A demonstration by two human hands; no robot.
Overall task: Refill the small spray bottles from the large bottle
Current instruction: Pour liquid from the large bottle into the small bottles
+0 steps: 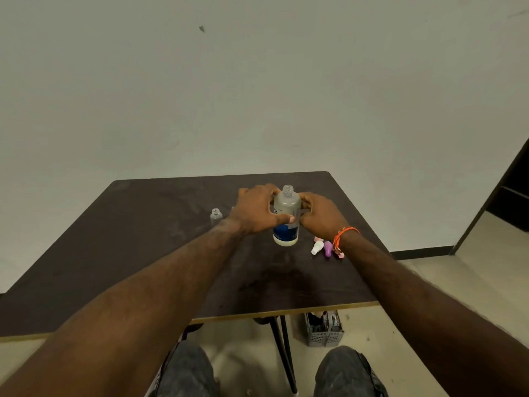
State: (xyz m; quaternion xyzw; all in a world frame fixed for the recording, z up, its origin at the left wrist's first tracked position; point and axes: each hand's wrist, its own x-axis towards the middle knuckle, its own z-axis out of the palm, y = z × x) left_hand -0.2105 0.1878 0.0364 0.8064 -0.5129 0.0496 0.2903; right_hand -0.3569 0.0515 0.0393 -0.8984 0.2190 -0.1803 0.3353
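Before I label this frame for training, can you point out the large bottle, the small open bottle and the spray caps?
large bottle (285, 234): head view, on its blue label.
small open bottle (216, 216): head view, on its clear body.
spray caps (323, 247): head view, on the cluster's middle.

Plain pale wall (257, 81) behind; dark brown tabletop (143, 239) on thin black legs (282, 348); beige floor (429, 270); black skirting (420, 250); grey slotted basket (325, 332) underneath.
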